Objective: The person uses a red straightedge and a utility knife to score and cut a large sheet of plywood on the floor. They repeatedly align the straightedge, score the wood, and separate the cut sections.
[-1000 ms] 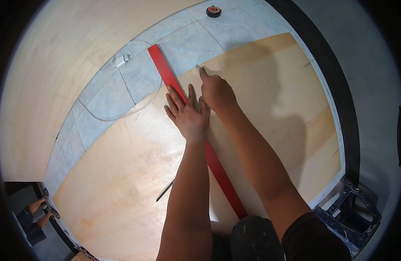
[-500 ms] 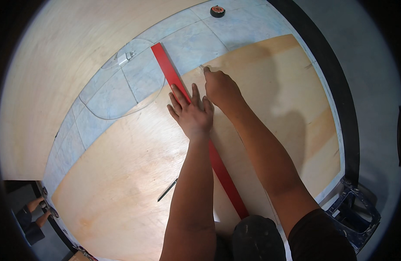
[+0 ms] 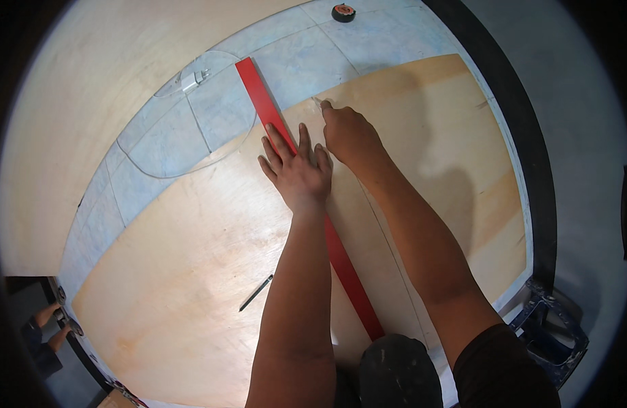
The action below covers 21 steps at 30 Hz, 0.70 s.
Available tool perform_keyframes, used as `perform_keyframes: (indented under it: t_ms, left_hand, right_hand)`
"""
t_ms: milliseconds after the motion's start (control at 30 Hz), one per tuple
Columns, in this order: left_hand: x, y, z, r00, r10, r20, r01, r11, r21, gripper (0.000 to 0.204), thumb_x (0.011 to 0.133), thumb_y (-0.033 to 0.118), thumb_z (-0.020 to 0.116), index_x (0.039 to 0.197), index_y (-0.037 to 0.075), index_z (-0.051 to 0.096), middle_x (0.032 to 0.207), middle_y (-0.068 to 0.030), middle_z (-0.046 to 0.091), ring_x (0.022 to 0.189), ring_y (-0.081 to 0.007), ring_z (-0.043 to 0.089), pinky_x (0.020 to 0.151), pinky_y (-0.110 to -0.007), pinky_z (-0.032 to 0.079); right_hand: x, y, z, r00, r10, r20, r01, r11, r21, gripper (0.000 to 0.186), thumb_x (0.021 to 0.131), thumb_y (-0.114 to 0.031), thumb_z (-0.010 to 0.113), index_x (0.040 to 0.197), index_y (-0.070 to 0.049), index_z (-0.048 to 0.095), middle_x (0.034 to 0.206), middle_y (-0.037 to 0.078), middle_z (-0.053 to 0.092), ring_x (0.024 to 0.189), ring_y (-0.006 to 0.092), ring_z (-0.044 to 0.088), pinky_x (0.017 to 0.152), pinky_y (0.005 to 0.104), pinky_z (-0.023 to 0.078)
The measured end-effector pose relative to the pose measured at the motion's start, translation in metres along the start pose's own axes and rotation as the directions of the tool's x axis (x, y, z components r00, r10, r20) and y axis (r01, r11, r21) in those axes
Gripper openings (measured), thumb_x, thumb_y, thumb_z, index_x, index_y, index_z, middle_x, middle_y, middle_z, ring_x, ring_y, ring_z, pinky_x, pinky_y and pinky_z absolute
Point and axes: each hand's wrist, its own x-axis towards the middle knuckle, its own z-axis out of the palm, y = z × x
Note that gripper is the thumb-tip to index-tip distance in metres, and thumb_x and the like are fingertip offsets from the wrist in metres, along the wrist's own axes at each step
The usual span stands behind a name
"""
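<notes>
A long red straightedge (image 3: pixel 262 102) lies across a plywood sheet (image 3: pixel 191 258) and runs from near my knee to the tiled floor. My left hand (image 3: pixel 296 170) presses flat on the straightedge, fingers spread. Just right of it my right hand (image 3: pixel 347 132) is closed around a thin marking tool whose tip (image 3: pixel 318 102) touches the plywood near its far edge, beside the straightedge. A faint drawn line runs along the sheet under my right forearm.
A dark pencil (image 3: pixel 256 292) lies loose on the plywood at lower left. A white plug (image 3: pixel 193 80) rests on the tiled floor, and a small black and orange tape measure (image 3: pixel 343 11) sits at the far edge. A blue crate (image 3: pixel 551 333) stands at lower right.
My right hand has slid farther away along the straightedge toward the sheet's far edge. My left hand stays pressed on the straightedge.
</notes>
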Motion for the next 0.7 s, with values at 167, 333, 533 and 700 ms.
perform_keyframes:
  t_ms: [167, 333, 533, 700]
  left_hand:
    - [0.002, -0.002, 0.006, 0.999, -0.019, 0.032, 0.017, 0.998, 0.065, 0.057, 0.105, 0.047, 0.047, 0.159, 0.031, 0.055, 0.180, -0.0192, 0.014, 0.164, -0.0423, 0.019, 0.132, -0.060, 0.015]
    - [0.001, -0.002, 0.007, 1.000, -0.013, 0.015, 0.012, 0.998, 0.069, 0.055, 0.106, 0.044, 0.046, 0.158, 0.030, 0.056, 0.180, -0.0192, 0.014, 0.164, -0.0426, 0.020, 0.132, -0.060, 0.015]
    - [0.001, -0.001, 0.006, 1.000, -0.013, -0.004, 0.013, 0.998, 0.055, 0.053, 0.107, 0.042, 0.047, 0.157, 0.029, 0.058, 0.179, -0.0196, 0.017, 0.163, -0.0427, 0.022, 0.131, -0.060, 0.016]
    - [0.001, -0.001, 0.006, 1.000, -0.008, -0.030, 0.009, 0.999, 0.031, 0.052, 0.107, 0.039, 0.047, 0.155, 0.027, 0.061, 0.178, -0.0197, 0.021, 0.163, -0.0423, 0.024, 0.131, -0.060, 0.016]
  right_hand:
    - [-0.006, -0.003, -0.007, 0.998, 0.023, 0.062, -0.023, 1.000, 0.007, 0.044, 0.099, -0.006, 0.054, 0.141, 0.002, 0.061, 0.093, 0.028, 0.076, 0.091, 0.0427, 0.077, 0.078, 0.0515, 0.064]
    - [-0.010, 0.003, -0.003, 0.999, 0.003, 0.045, -0.003, 1.000, -0.011, 0.045, 0.099, -0.007, 0.055, 0.143, 0.003, 0.060, 0.093, 0.028, 0.076, 0.090, 0.0425, 0.077, 0.078, 0.0513, 0.065]
    - [-0.023, 0.007, -0.004, 0.997, 0.013, 0.073, -0.012, 1.000, -0.024, 0.047, 0.100, -0.009, 0.057, 0.146, 0.001, 0.059, 0.093, 0.027, 0.075, 0.090, 0.0419, 0.077, 0.078, 0.0512, 0.065]
    - [-0.044, 0.009, -0.007, 0.996, -0.004, 0.084, 0.006, 1.000, -0.024, 0.049, 0.101, -0.011, 0.058, 0.148, 0.002, 0.057, 0.091, 0.026, 0.075, 0.087, 0.0414, 0.078, 0.076, 0.0507, 0.065]
